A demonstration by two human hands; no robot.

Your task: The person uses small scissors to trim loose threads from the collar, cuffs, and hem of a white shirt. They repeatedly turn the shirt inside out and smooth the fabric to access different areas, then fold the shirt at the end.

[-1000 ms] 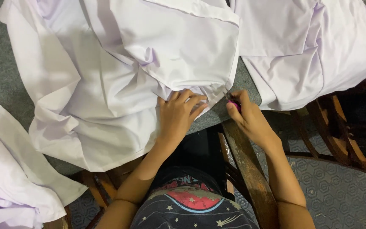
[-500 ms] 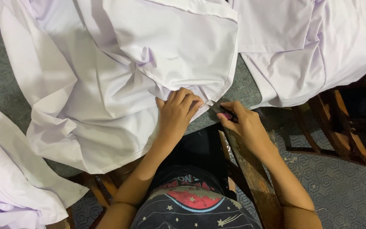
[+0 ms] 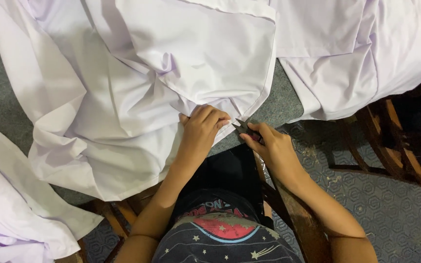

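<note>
Pinching pale fabric [image 3: 137,97] under left fingers [image 3: 208,117], snips [image 3: 243,127] beside

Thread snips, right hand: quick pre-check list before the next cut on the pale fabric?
1. Left hand pinning pale fabric at its edge: ok.
2. Right hand gripping thread snips: ok.
3. Snip tips aimed at the fabric edge: ok.
4. Left fingertips apart from the tips: not ok, very close.
5. Thread to cut visible: cannot tell.
6. Blades open: cannot tell.
</note>
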